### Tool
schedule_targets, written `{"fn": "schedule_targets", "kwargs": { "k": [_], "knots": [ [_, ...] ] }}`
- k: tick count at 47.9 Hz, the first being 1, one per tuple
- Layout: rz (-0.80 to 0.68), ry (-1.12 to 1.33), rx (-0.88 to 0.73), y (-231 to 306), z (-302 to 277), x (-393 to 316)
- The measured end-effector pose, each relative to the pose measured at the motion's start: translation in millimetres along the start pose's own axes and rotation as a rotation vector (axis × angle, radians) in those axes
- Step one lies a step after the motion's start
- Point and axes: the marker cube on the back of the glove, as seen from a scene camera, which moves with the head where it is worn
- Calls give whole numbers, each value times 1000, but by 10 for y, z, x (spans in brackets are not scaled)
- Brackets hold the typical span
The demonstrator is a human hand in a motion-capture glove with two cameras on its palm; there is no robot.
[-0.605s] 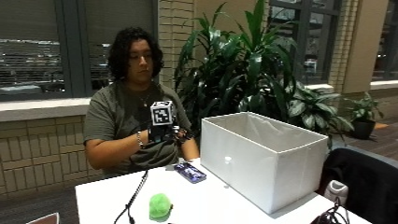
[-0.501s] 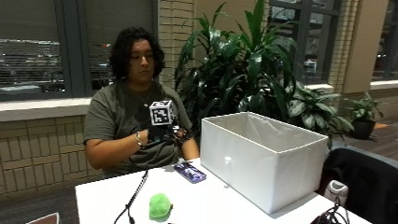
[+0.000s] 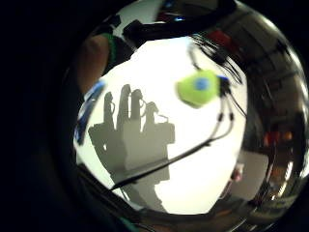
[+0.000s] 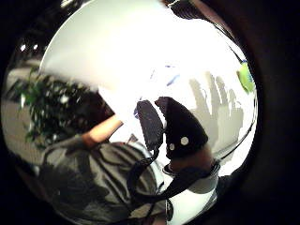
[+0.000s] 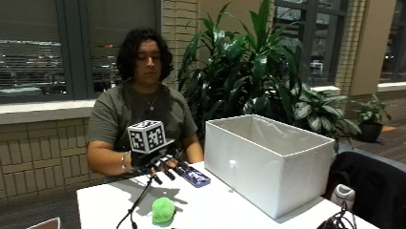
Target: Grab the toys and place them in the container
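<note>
Since a moment ago: my grip has come down a little from chest height toward the worktop; the two toys and the container lie where they were.
Grip: my gloved right hand (image 5: 158,164) hovers above the worktop (image 5: 209,210) with the fingers spread and pointing down and forward, holding nothing. Its shadow on the white surface shows separate fingers in both palm views.
Toys, count: two that I can see.
Toy one: one green toy (image 5: 164,210), rounded, lies on the worktop near the front edge, apart from my grip. In the little finger side palm view it shows a blue spot (image 3: 199,87) and lies beside the shadow of my hand, not under it.
Toy two: one flat blue and purple toy (image 5: 193,175) lies on the worktop just beside my fingertips, between my grip and the container. I cannot tell whether any fingertip touches it.
Container, count: one white container (image 5: 273,164), a square open box, stands on the worktop to my left, well apart from the green toy. From the outside view I see only its walls, not what lies inside.
Other hand: my bare left arm (image 4: 101,131) rests by the worktop edge.
Cable: one black cable (image 5: 136,205) hangs from my grip and runs across the worktop past the green toy.
</note>
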Motion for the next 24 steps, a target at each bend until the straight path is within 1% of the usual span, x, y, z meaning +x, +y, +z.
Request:
{"fn": "schedule_targets", "kwargs": {
  "k": [4,9,12,15,18,24],
  "knots": [
    [128,18,18,-297,98,469],
    [176,-10,-10,-580,389,799],
    [154,3,16,-718,612,881],
    [121,-13,105,-792,743,869],
    [78,-25,194,-834,757,789],
    [-25,109,318,-816,698,616]
  ]
}}
